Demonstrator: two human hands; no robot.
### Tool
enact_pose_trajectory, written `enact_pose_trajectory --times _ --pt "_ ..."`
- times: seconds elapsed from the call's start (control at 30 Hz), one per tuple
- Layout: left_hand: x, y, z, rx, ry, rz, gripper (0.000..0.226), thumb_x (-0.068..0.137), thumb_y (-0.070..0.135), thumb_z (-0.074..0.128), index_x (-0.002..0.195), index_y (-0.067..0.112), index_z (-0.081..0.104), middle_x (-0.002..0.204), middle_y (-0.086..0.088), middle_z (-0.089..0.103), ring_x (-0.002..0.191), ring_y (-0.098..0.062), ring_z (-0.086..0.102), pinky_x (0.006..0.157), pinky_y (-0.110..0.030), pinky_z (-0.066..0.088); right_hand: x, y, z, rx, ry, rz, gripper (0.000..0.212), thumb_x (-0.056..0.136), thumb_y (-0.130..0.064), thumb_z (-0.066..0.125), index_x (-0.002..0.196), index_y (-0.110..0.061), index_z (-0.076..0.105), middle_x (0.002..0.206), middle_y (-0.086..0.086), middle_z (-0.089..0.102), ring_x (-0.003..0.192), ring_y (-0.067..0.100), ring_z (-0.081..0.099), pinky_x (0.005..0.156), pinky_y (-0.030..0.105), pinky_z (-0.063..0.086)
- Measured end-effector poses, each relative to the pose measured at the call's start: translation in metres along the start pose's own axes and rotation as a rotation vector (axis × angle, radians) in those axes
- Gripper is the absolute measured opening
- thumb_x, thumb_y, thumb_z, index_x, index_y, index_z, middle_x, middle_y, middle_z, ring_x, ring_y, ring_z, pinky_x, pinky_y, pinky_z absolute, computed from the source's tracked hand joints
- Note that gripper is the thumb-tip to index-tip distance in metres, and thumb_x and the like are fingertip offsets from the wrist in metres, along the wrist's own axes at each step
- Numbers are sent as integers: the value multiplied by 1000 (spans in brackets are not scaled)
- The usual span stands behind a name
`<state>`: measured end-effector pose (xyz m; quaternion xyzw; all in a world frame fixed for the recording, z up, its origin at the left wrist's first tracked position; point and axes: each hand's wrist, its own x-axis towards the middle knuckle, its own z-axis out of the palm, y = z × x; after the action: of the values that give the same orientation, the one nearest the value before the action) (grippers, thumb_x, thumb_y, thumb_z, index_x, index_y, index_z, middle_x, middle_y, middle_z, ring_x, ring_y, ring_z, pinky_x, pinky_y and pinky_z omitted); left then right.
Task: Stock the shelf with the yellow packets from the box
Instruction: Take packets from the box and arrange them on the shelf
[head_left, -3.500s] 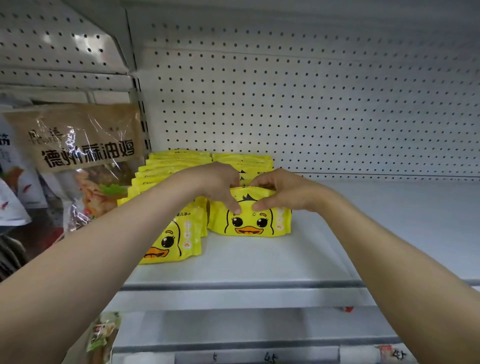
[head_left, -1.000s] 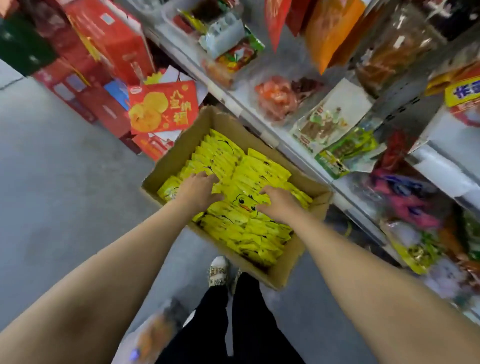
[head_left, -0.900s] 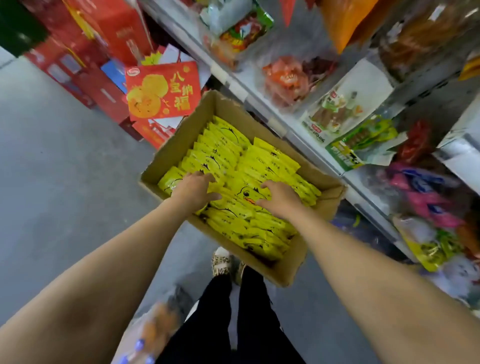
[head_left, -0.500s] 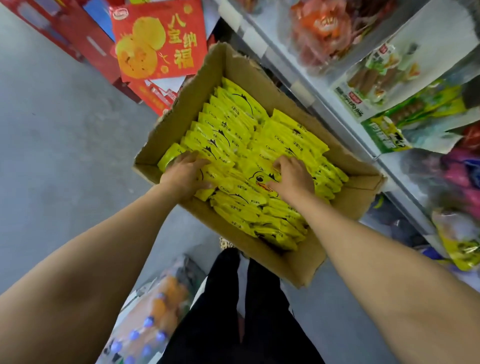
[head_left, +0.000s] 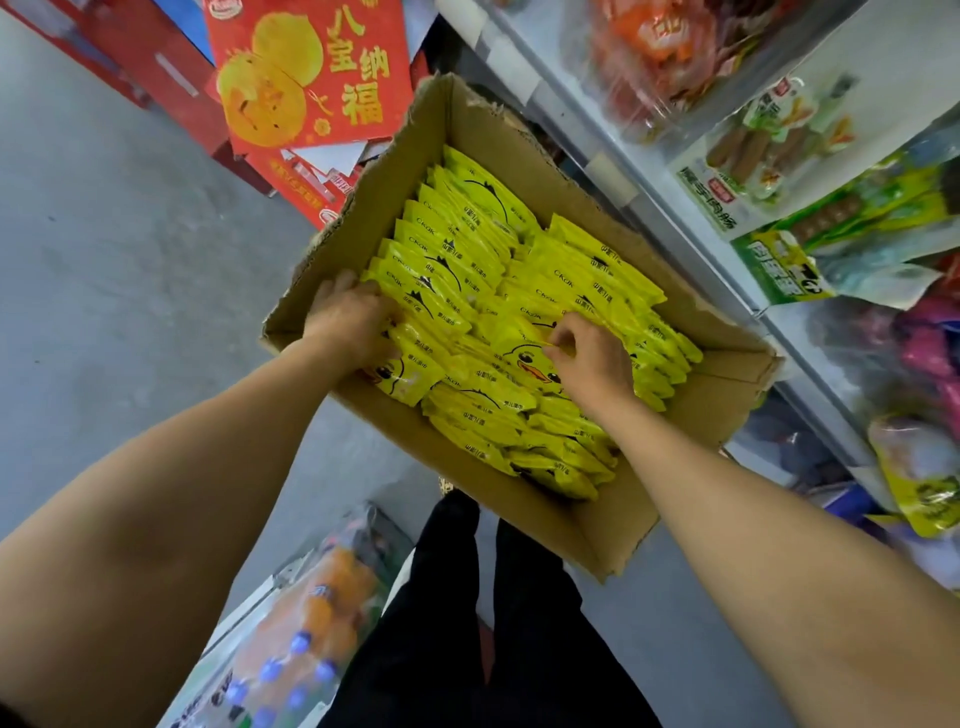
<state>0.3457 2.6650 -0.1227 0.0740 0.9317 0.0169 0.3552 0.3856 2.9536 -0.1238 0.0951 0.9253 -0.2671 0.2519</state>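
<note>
Grey concrete floor (head_left: 119, 249) fills the left of the head view, and a white metal store shelf (head_left: 670, 208) runs diagonally down the right side, hung with clear and green bags of snacks (head_left: 810, 171). Between them sits an open brown cardboard box (head_left: 592, 519) with ragged torn edges, resting on the floor just beside the shelf's lower edge. Inside it lie the yellow plastic packets printed with a cartoon duck face (head_left: 467, 244), packed in overlapping rows that fill most of the box.

Both bare arms reach down into the box. At its near-left corner, the left hand (head_left: 348, 322) has its fingers curled down into the row of packets, pressing among them; whether it actually grips one cannot be told. Toward the middle of the box, the right hand (head_left: 592, 358) has its thumb and fingers pinched narrowly on the top edge of a yellow packet whose duck face shows just beside it.

Beyond the box stands a red carton with gold characters and orange fruit (head_left: 306, 73). Below, the person's black trousers (head_left: 483, 639) show, with a shrink-wrapped pack of orange drink bottles (head_left: 306, 639) on the floor to their left.
</note>
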Motion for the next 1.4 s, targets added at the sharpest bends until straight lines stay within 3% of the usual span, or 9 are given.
enact_pose_trajectory --times 0.23,0.4,0.63,0.8,0.97,1.13,1.23,1.3,1.4 --pt "-7 2 -3 -202 -34 -19 36 69 55 77 97 33 69 104 -1 63 120 -25 38 101 -40 27 -1 -16 -20 172 8 18 18 98 -28 58 110 -15 51 98 4 69 89 28 63 75 41 51" --pt "-24 19 -15 -527 -11 61 35 65 58 79 81 29 71 99 -1 66 111 -25 50 88 -33 34 -7 -13 -43 246 37 62 36 100 -29 53 134 -16 50 118 11 66 109 31 59 91 42 47" --pt "-63 74 -49 -795 -161 205 32 76 46 75 76 19 58 66 8 52 63 -13 46 61 -30 33 -57 7 -84 329 133 112 38 102 -27 50 134 -7 56 128 14 63 117 28 58 94 35 45" --pt "-99 120 -68 -825 -190 283 30 86 46 65 88 17 59 70 1 45 72 -19 45 64 -29 30 -112 32 -127 500 233 156 38 94 -41 61 111 -8 70 104 10 73 95 25 67 88 40 53" --pt "-144 172 -95 -931 -160 234 16 96 42 54 96 27 58 117 8 52 120 -13 43 100 -29 28 -169 57 -183 633 248 153 35 78 -45 79 94 -13 74 91 6 76 85 23 73 80 46 58" --pt "-197 239 -121 -1023 -94 305 55 92 48 57 134 12 53 135 0 52 129 -15 41 108 -34 27 -229 87 -245 727 343 25 16 76 -28 84 86 -26 71 92 1 77 80 16 73 77 37 60" --pt "-234 293 -135 -1013 -179 429 81 56 71 77 115 17 64 120 3 67 107 -3 60 98 -22 44 -274 118 -283 737 382 -61 20 77 -29 82 94 -28 71 93 -6 75 73 3 71 65 20 55" --pt "-248 328 -140 -1074 -304 476 90 31 61 92 103 15 66 105 1 74 91 -5 70 75 -19 56 -306 147 -308 735 433 -90 19 78 -28 82 94 -28 72 91 -7 75 72 2 70 66 20 54" --pt "-276 390 -151 -964 -365 554 102 41 43 97 127 7 57 130 -15 62 114 -28 63 94 -41 54 -353 194 -342 753 510 -120 20 78 -27 82 94 -29 70 89 2 76 74 14 73 69 28 57"
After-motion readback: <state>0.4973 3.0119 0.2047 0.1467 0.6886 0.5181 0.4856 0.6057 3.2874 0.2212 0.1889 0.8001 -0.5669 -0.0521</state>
